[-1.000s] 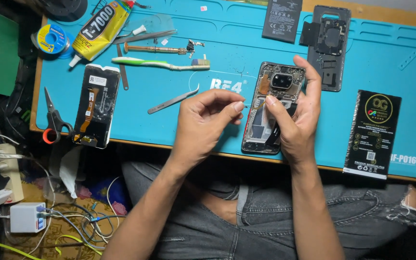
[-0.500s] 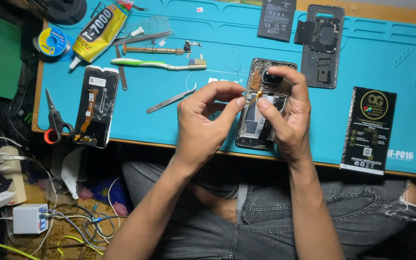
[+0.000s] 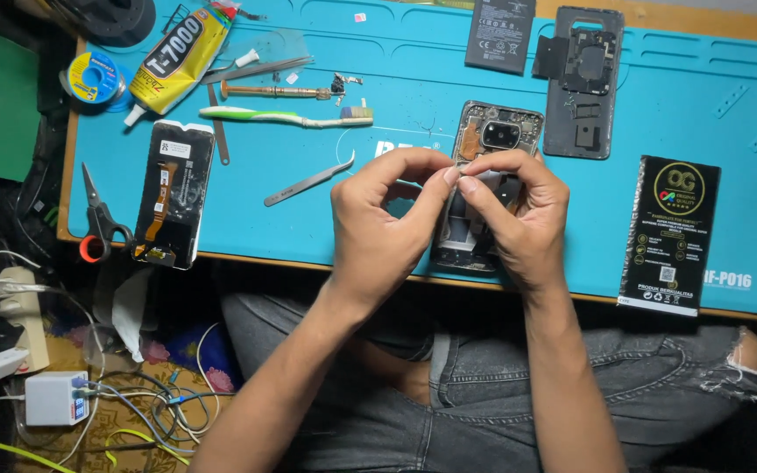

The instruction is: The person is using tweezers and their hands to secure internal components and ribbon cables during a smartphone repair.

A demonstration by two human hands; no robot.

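Across the turquoise silicone work mat [image 3: 676, 114], centre frame, the left hand [image 3: 378, 232] and right hand [image 3: 519, 219] meet with fingertips pinched together above an opened, backless grey smartphone [image 3: 494, 131], whatever they clamp being too small to tell.

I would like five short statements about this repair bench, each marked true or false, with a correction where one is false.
1. Both hands, left hand and right hand, meet with fingertips together above the opened phone. True.
2. The curved tweezers are held in the left hand. False: they lie on the blue mat, apart from it.
3. The toothbrush lies on the mat. True.
4. The scissors have green handles. False: the visible handle is orange-red.
5. The glue tube stands upright. False: it lies on its side.
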